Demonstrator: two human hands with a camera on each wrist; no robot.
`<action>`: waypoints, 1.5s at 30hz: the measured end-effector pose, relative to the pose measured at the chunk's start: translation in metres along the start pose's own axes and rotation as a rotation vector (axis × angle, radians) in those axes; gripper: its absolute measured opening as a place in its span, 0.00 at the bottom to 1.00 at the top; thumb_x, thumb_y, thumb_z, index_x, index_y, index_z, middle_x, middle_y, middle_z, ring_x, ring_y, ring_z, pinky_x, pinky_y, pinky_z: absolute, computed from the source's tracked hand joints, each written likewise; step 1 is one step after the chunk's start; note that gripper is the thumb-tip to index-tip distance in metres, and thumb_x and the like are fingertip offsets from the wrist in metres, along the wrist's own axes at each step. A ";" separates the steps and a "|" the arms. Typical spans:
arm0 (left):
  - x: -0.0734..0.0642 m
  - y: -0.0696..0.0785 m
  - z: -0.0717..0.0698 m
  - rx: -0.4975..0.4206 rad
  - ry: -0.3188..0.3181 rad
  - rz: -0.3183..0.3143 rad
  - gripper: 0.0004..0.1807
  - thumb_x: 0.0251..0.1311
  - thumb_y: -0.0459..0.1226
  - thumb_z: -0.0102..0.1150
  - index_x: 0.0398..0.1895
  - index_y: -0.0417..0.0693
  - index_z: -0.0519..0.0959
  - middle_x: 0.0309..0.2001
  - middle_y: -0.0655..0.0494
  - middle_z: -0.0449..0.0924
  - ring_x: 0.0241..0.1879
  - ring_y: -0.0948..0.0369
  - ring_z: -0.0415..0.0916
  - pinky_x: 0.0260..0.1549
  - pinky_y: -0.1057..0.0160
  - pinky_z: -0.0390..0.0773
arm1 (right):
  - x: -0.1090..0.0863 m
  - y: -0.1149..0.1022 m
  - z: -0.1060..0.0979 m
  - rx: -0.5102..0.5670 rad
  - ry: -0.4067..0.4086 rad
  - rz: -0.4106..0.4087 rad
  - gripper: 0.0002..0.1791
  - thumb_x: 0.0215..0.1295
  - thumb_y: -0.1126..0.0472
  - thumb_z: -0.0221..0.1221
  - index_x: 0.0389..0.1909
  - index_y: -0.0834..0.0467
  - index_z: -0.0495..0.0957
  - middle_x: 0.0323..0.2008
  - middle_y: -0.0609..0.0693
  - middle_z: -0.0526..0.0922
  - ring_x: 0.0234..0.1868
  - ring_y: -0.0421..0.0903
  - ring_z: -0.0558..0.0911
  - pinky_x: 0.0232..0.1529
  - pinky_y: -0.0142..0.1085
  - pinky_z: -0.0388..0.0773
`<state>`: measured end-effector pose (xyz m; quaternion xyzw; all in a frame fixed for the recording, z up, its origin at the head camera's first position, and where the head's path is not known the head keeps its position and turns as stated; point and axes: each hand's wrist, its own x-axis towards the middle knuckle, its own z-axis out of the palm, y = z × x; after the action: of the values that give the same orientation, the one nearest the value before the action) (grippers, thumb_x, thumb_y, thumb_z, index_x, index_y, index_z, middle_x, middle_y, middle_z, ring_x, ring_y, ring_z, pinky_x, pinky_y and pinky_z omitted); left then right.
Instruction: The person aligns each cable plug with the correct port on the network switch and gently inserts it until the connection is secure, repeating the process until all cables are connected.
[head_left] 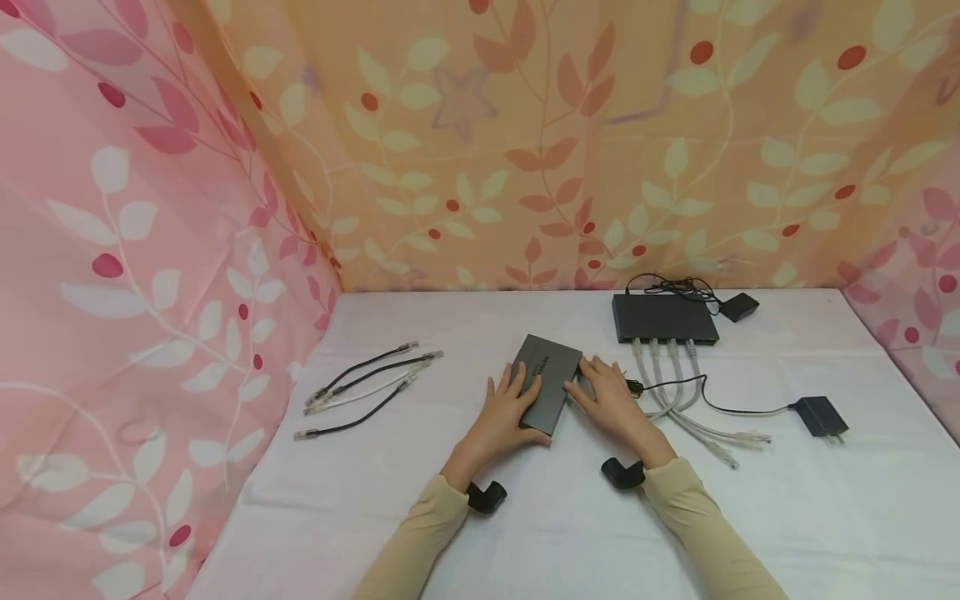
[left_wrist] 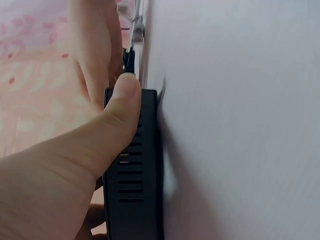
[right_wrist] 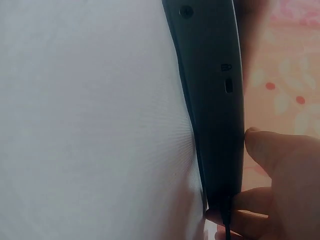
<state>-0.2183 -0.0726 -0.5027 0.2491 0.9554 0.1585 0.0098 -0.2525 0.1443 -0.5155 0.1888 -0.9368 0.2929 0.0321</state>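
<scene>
Grey box (head_left: 557, 375): left hand (head_left: 498, 418), spread, grips it; right hand (head_left: 613, 408) touches its side, grip unclear. Four cables (head_left: 386, 367) near left edge of tabletop (head_left: 555, 533); two adapters (head_left: 820, 414) rightward.

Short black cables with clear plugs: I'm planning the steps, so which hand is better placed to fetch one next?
Left, probably: the left hand is nearer the cables; the right hand lies beyond the flat grey box.

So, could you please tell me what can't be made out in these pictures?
Head view: part of the gray box, under the left hand.
Left wrist view: some vent slots, behind the left thumb.
Right wrist view: whether the cord is fully plugged in; right fingers and darkness obscure it.
</scene>
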 end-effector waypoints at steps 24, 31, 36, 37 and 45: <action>0.006 0.008 0.000 -0.239 -0.067 -0.019 0.41 0.59 0.63 0.45 0.71 0.52 0.53 0.73 0.48 0.38 0.72 0.47 0.30 0.66 0.44 0.45 | -0.019 -0.007 -0.016 -0.046 -0.154 -0.080 0.42 0.66 0.46 0.52 0.68 0.71 0.49 0.70 0.69 0.43 0.70 0.65 0.44 0.63 0.65 0.35; 0.014 -0.023 -0.013 -0.333 -0.128 0.089 0.29 0.71 0.50 0.34 0.71 0.49 0.54 0.73 0.52 0.44 0.73 0.51 0.35 0.66 0.43 0.43 | -0.027 -0.033 -0.020 -0.121 -0.261 -0.115 0.46 0.62 0.43 0.55 0.68 0.71 0.50 0.70 0.70 0.42 0.71 0.64 0.42 0.64 0.63 0.40; 0.027 -0.037 -0.014 -0.351 -0.137 0.082 0.28 0.72 0.46 0.36 0.71 0.47 0.52 0.73 0.54 0.43 0.72 0.50 0.36 0.66 0.43 0.43 | -0.030 -0.054 -0.016 -0.135 -0.358 -0.167 0.54 0.54 0.39 0.61 0.68 0.71 0.49 0.70 0.70 0.40 0.71 0.64 0.41 0.66 0.61 0.40; 0.030 -0.039 -0.014 -0.344 -0.142 0.077 0.28 0.72 0.46 0.36 0.72 0.47 0.51 0.73 0.54 0.42 0.72 0.50 0.35 0.66 0.43 0.43 | -0.030 -0.057 -0.015 -0.141 -0.362 -0.182 0.54 0.54 0.40 0.62 0.68 0.71 0.49 0.70 0.71 0.41 0.71 0.64 0.41 0.66 0.61 0.40; 0.065 -0.048 -0.018 -0.265 -0.226 0.101 0.31 0.71 0.48 0.38 0.72 0.48 0.47 0.74 0.52 0.39 0.72 0.49 0.31 0.66 0.41 0.41 | -0.028 -0.059 -0.008 -0.221 -0.300 -0.228 0.43 0.58 0.50 0.62 0.67 0.69 0.56 0.69 0.68 0.48 0.71 0.61 0.48 0.66 0.58 0.48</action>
<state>-0.2996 -0.0866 -0.4964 0.3096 0.9052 0.2544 0.1417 -0.2045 0.1133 -0.4822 0.3302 -0.9301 0.1516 -0.0543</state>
